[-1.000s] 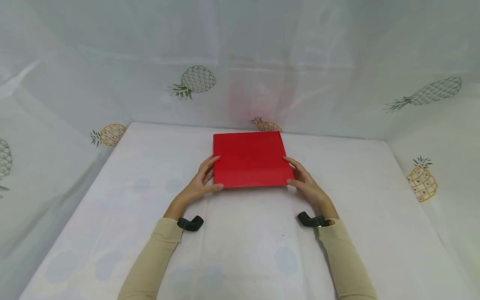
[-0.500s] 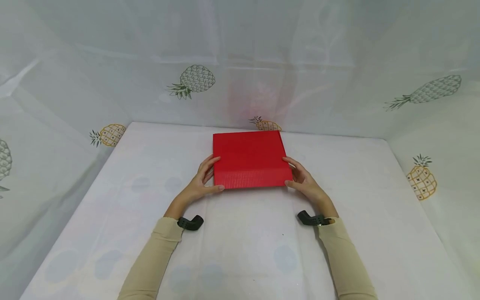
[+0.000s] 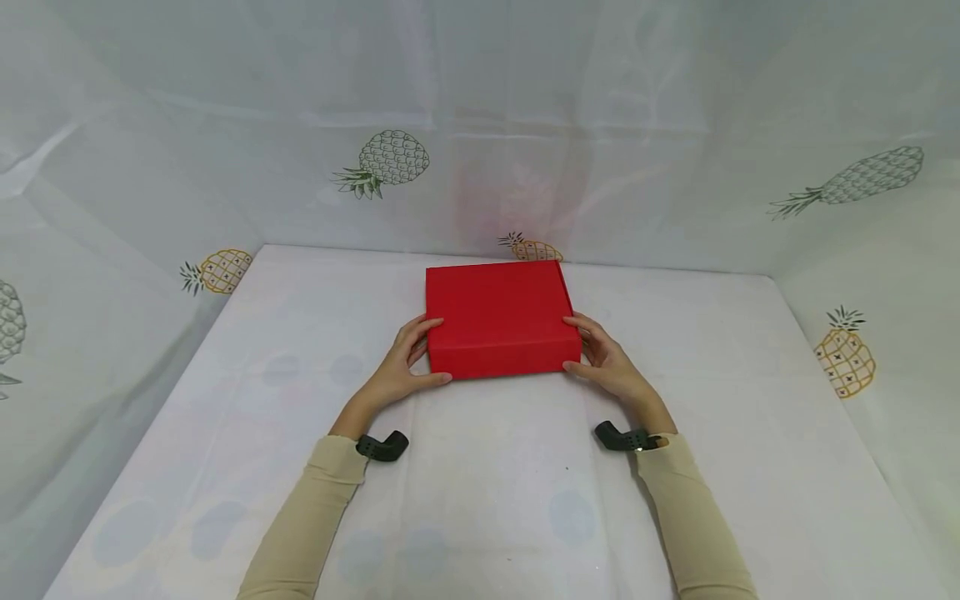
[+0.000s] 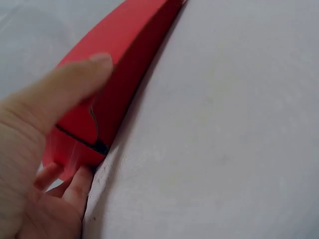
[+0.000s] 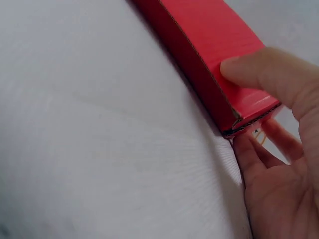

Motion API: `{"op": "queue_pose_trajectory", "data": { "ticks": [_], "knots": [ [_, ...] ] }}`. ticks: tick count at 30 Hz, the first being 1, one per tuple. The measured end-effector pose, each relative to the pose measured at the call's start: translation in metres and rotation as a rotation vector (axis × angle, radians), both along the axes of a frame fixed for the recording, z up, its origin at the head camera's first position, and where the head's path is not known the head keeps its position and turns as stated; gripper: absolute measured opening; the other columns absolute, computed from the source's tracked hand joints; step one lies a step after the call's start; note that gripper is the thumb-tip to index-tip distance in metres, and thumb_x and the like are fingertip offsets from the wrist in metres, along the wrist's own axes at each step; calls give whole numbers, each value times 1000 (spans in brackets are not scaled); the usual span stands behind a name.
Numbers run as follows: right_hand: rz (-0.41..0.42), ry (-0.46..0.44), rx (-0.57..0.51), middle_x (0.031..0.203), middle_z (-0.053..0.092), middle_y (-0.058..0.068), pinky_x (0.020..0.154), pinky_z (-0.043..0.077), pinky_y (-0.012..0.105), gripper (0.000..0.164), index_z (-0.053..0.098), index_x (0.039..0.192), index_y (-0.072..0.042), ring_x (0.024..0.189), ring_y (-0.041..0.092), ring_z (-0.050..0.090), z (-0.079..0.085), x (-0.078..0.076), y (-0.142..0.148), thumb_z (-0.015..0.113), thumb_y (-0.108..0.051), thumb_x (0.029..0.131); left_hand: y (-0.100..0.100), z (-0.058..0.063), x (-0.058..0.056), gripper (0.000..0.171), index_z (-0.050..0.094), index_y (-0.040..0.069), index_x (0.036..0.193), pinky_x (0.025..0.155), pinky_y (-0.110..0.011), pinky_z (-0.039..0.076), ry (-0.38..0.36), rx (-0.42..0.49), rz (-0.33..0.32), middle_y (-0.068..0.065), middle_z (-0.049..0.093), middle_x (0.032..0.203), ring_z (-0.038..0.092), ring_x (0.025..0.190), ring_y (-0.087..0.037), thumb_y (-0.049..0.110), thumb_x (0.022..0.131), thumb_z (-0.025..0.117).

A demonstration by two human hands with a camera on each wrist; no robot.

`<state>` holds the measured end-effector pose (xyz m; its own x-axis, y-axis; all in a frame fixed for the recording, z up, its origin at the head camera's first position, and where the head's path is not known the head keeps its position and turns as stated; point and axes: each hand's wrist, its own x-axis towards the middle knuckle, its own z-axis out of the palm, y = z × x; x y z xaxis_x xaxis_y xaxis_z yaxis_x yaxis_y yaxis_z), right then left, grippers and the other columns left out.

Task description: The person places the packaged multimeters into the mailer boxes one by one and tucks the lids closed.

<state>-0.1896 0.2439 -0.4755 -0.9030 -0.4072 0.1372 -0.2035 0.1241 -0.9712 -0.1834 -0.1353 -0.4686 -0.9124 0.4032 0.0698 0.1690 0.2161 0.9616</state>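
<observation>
A red cardboard box (image 3: 498, 308) lies flat near the back of the table, its lid down and its front panel facing me. At its left end my left hand (image 3: 397, 371) grips the side, thumb at the front corner and fingers along the side. The right hand (image 3: 611, 367) holds the opposite end in the same way. In the left wrist view, a dark slit shows in the red box (image 4: 124, 74) below the thumb. Brown corrugated edges of the box (image 5: 214, 40) appear in the right wrist view, close to the right thumb.
A white cloth (image 3: 487, 475) with pale spots covers the table. Behind and on both sides hangs a whitish sheet (image 3: 637, 125) printed with pineapples. Each wrist wears a black band; the left band (image 3: 382, 447) and right band (image 3: 626, 437) carry small cameras.
The front flap of the box has swung down, so its front panel now shows taller and steeper. Both thumbs have shifted slightly inward along the front edge.
</observation>
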Motion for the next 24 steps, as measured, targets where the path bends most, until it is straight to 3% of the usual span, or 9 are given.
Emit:
{"op": "queue_pose_trajectory", "data": {
  "ticks": [6, 9, 14, 17, 24],
  "knots": [
    [-70, 23, 58, 158, 23, 14, 102, 40, 14, 70, 41, 145, -4, 140, 38, 32, 1, 0, -1, 70, 10, 83, 3, -2, -1, 79, 40, 20, 147, 112, -37, 34, 23, -32, 46, -5, 17, 158, 27, 144, -27, 10, 80, 81],
    [-99, 37, 59, 156, 27, 13, 101, 41, 15, 66, 45, 143, -4, 138, 37, 35, 3, 2, -3, 71, 8, 83, 5, -4, 0, 77, 42, 18, 146, 111, -39, 36, 49, -50, 72, -7, 19, 158, 29, 142, -29, 10, 80, 81],
    [-153, 19, 51, 153, 32, 19, 102, 43, 22, 60, 50, 138, 3, 136, 39, 39, 21, 10, -16, 71, 9, 82, 5, -4, 4, 73, 45, 12, 144, 107, -44, 40, 78, -49, 122, -13, 24, 157, 35, 139, -35, 7, 80, 79],
    [-184, 4, 64, 152, 34, 21, 103, 43, 26, 58, 51, 136, 5, 136, 41, 39, 31, 15, -22, 71, 9, 82, 5, -3, 4, 70, 48, 12, 142, 104, -42, 42, 79, -39, 150, -14, 28, 156, 40, 137, -35, 7, 80, 80],
    [-246, 36, 114, 149, 37, 22, 105, 41, 38, 56, 53, 134, 4, 135, 42, 39, 37, 18, -27, 72, 9, 81, 11, 0, 4, 67, 54, 7, 137, 100, -39, 45, 96, 2, 197, -19, 33, 153, 49, 130, -37, 1, 76, 81]
  ]
}}
